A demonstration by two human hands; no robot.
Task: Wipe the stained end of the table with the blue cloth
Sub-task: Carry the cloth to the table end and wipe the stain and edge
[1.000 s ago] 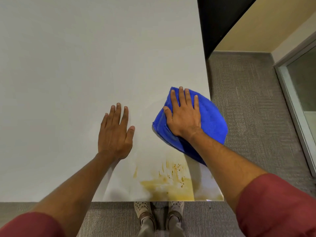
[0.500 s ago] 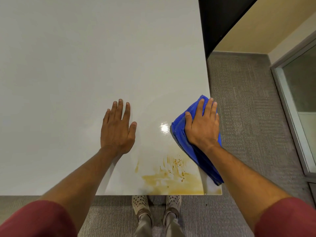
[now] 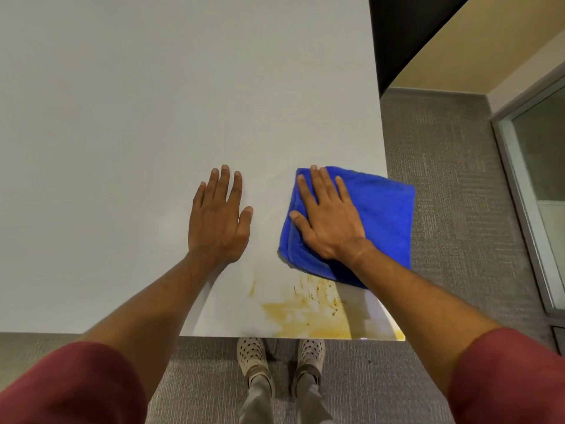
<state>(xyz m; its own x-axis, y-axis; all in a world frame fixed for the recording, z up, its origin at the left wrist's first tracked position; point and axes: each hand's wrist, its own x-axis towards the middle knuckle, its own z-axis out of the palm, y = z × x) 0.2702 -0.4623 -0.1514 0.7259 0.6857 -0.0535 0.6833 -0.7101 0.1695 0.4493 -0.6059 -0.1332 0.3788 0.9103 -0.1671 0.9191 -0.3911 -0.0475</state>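
Observation:
A blue cloth (image 3: 383, 215) lies spread on the white table (image 3: 153, 117) near its right edge, partly hanging past that edge. My right hand (image 3: 328, 218) presses flat on the cloth's left half, fingers pointing away from me. My left hand (image 3: 218, 218) rests flat on the bare tabletop to the left of the cloth, fingers apart, holding nothing. A yellow-brown stain (image 3: 305, 316) with small splatters covers the table's near right corner, just below the cloth and partly under my right forearm.
Grey carpet (image 3: 452, 179) runs along the table's right side and in front of its near edge. My feet in spotted shoes (image 3: 250, 356) stand below the near edge. A glass panel with a metal frame (image 3: 519, 194) stands at the far right.
My right hand slid the cloth to the left and away from the right edge, and the cloth spread out flatter. My left hand stayed pressed in place.

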